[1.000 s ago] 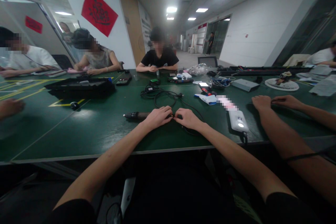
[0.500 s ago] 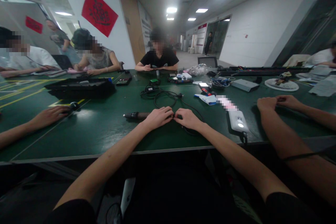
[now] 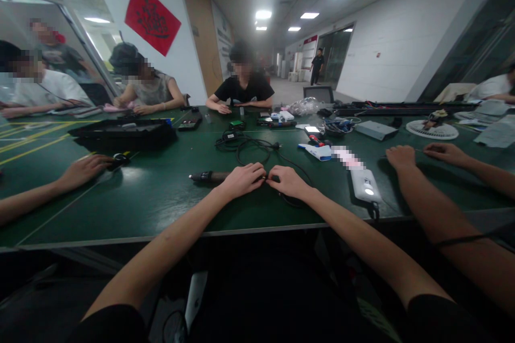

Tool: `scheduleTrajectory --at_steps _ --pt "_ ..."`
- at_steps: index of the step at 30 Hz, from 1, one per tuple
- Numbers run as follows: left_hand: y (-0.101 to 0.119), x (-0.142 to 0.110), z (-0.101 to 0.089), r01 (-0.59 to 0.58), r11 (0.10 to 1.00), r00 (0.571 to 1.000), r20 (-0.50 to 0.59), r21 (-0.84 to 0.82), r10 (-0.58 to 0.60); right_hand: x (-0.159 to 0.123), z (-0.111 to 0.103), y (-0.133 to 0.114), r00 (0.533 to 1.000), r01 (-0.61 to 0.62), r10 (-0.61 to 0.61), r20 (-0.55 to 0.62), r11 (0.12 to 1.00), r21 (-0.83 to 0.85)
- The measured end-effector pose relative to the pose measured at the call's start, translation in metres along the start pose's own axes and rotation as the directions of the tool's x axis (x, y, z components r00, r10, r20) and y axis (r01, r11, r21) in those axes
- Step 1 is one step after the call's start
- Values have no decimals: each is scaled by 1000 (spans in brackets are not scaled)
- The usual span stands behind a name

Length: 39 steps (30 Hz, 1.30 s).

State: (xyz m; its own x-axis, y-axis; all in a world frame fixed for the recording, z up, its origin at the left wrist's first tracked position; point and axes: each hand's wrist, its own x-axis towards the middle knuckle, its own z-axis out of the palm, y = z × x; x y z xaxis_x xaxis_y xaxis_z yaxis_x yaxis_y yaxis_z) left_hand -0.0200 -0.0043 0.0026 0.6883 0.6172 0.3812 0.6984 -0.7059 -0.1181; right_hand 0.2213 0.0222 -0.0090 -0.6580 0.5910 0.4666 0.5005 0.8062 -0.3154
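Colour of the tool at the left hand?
The tool is dark brownish, with a black front section; best in head view.

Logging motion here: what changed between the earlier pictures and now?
A co-worker's bare hand came rightward from the left edge to the small, glossy black object. A background person walked left. The wearer's left hand stayed on the dark cylindrical tool, right hand alongside.

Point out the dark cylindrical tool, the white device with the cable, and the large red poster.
Dark cylindrical tool [image 3: 209, 177]: head view, its exposed barrel.
White device [image 3: 364, 182]: head view, its casing.
Large red poster [image 3: 153, 19]: head view, its middle.
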Motion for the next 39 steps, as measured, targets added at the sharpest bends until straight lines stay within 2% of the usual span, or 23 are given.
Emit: scheduleTrajectory --at_steps 19,39 --pt "-1 2 0 21 1000 1000 15 -23 -21 1 0 0 1000 7 -7 5 1000 7" --pt "-6 2 6 1 1000 999 40 21 -2 0 -3 -3 1000 -7 7 7 1000 9"
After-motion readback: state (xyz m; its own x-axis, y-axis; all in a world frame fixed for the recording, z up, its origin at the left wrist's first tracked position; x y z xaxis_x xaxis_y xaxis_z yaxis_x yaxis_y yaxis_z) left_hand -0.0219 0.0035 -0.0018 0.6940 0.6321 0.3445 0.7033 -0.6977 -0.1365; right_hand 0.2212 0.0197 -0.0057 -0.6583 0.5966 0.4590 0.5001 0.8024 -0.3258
